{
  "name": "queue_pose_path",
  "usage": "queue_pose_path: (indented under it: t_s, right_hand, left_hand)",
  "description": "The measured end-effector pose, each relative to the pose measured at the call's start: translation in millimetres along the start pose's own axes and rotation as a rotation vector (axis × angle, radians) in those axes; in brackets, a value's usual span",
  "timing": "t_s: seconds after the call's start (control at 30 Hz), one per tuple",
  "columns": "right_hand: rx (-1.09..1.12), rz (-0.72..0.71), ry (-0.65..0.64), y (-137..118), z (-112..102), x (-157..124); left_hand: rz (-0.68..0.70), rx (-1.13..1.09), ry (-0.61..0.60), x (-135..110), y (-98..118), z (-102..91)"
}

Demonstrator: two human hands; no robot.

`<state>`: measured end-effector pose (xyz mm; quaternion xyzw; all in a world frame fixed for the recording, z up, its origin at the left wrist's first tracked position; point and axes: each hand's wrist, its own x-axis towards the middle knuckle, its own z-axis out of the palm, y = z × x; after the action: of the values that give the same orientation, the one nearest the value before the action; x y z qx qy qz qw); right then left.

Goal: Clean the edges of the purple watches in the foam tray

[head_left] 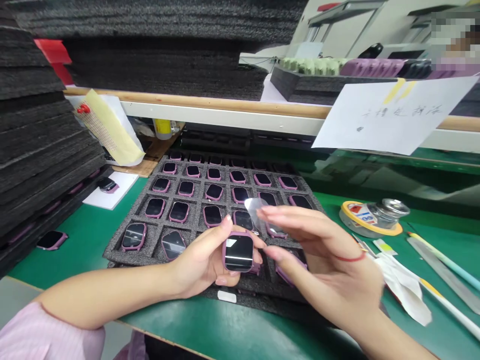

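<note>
**Well, a pink smartwatch (238,252) rests in the left hand (204,260), with a clear film (255,212) at the right hand (330,255)**

We see the watch face up, its dark glass toward us, lying against the left fingers (258,260), which curl closed behind its case. The left thumb (226,223) stands just above the watch's top edge. A little higher and to the right, the film touches the tip of the right index finger (273,212). The right fingers are spread, and we cannot tell whether they actually grip the film.

Both hands hover over a black foam tray (195,222) holding rows of similar pink watches, each in its own recess. The tray lies on a green surface (90,240). To the right we find a roll of yellow tape around a metal tin (371,217), a steel ruler (442,272) and crumpled white paper (403,287). A red cord (350,258) circles the right wrist, and a pale pink sleeve (48,330) covers the left arm. Stacked foam trays (37,125) rise at the left, and a handwritten note (390,115) hangs from the shelf edge above.
</note>
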<state>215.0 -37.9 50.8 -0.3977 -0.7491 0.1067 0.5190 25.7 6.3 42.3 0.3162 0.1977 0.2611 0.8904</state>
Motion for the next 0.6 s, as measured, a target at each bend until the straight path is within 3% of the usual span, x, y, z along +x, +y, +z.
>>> queue_pose_path:
  t_s: [0.07,0.13,0.27,0.43,0.6]
  right_hand:
    - [-0.078,-0.090,0.034,-4.9,-5.9,0.0]
    - [-0.135,-0.151,-0.056,-10.4,-10.2,-2.4]
    - [-0.068,-0.116,-0.223,-17.2,-10.4,-15.2]
    - [-0.159,-0.089,-0.243,-14.4,-9.6,-26.1]
    - [-0.144,-0.245,-0.296,-11.4,-6.4,-11.1]
  left_hand:
    - [-0.001,0.007,-0.006,-0.2,0.6,0.8]
    - [-0.003,0.008,0.004,-0.7,1.4,2.1]
    - [0.002,0.021,0.028,-1.1,2.3,3.9]
    - [0.016,0.026,0.001,-0.2,2.9,3.4]
    - [0.017,0.044,0.005,-0.3,2.7,3.6]
